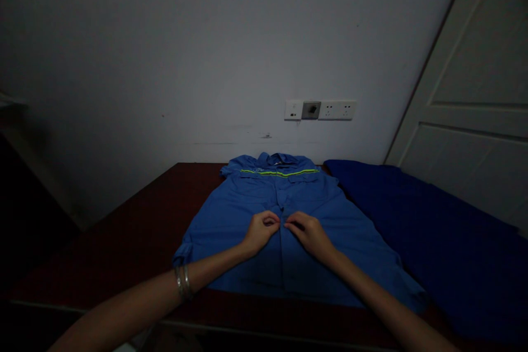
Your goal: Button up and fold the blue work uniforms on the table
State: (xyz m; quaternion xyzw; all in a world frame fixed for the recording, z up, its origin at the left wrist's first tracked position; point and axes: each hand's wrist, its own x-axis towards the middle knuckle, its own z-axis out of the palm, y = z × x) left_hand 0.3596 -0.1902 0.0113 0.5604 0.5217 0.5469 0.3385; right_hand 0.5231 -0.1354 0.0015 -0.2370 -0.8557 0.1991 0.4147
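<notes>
Blue work shirt [264,198] flat on the table [124,242], long axis running straight ahead, collar at 12 o'clock. Left hand [260,232] and right hand [309,234] just apart at mid-front, both pinching the button placket [284,264], equally near. Dark blue cloth [429,242] at 3 o'clock.

My left hand [260,232] and right hand [309,234] sit side by side on a blue short-sleeved work shirt [223,225], which lies on a dark red wooden table [124,236] at lower centre of the frame. A navy cloth [433,247] lies just right of the shirt. Behind, a white socket strip [320,110] is set in the pale wall [165,55], with a white panelled door [466,93] at upper right.
</notes>
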